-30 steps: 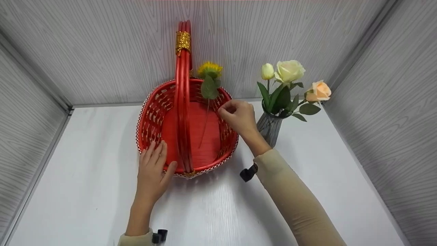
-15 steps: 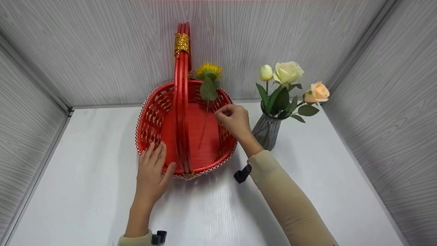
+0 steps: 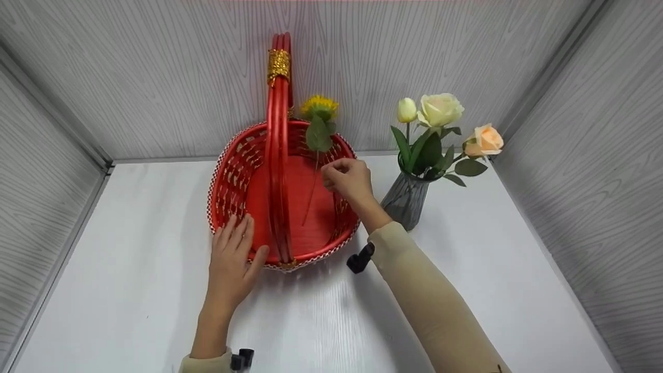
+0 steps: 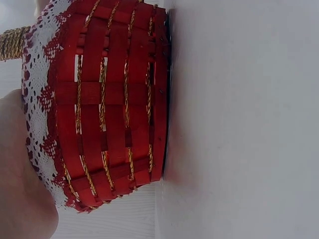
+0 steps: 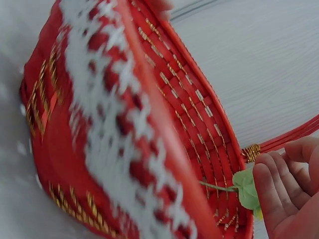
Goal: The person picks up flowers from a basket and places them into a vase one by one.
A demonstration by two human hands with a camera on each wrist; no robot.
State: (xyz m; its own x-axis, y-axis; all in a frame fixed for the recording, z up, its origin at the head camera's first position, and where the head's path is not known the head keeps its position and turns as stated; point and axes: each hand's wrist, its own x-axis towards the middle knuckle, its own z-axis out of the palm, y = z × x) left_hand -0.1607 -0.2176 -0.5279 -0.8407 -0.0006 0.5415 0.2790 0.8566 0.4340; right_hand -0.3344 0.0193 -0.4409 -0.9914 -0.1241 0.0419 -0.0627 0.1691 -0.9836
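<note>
A red woven basket (image 3: 243, 137) with a tall red handle (image 3: 277, 129) stands at the middle of the table. My left hand (image 3: 230, 264) rests on its near left rim with straight fingers; the left wrist view shows the palm (image 4: 22, 179) against the lace edging. A yellow flower (image 3: 319, 109) leans in the basket, its head above the back rim and its thin stem (image 3: 311, 197) reaching the basket floor. My right hand (image 3: 348, 178) hovers over the right rim, close to that stem. Its fingers are bent toward the thumb, with nothing visible between them.
Right of the basket stands a grey glass vase (image 3: 406, 202). It holds a yellow-green tulip (image 3: 406, 110), a cream rose (image 3: 440, 110) and a peach rose (image 3: 486, 140). Grey wood-grain walls (image 3: 181, 67) close off the back and both sides of the white table (image 3: 140, 248).
My right hand has moved a little left and slightly downward, nearer the flower's stem. The left hand stays on the rim, and basket, flower and vase stand where they were.
</note>
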